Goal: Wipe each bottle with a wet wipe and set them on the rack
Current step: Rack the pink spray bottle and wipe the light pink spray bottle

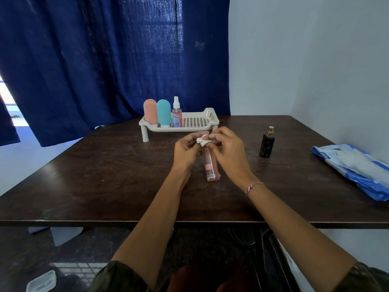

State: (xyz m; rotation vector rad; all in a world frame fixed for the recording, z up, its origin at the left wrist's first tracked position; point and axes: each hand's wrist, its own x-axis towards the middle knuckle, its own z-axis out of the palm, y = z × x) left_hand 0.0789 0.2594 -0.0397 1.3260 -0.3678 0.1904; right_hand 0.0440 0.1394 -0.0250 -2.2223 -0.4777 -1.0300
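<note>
The right grip (228, 150) pinches a crumpled white wipe (203, 141) against the top of a clear pink bottle (211, 167). The left grip (186, 151) curls round the bottle's neck. The bottle slants down toward the dark surface (105, 175), in front of the perforated white plastic rack (210, 114). Its barcode sticker is too small to read.

Left hand (186, 150) grips pink bottle (211, 168); right hand (228, 148) pinches wipe (202, 141) over its top

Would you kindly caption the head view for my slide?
Left hand and right hand hold a wipe on a pink bottle, before the rack.
</note>
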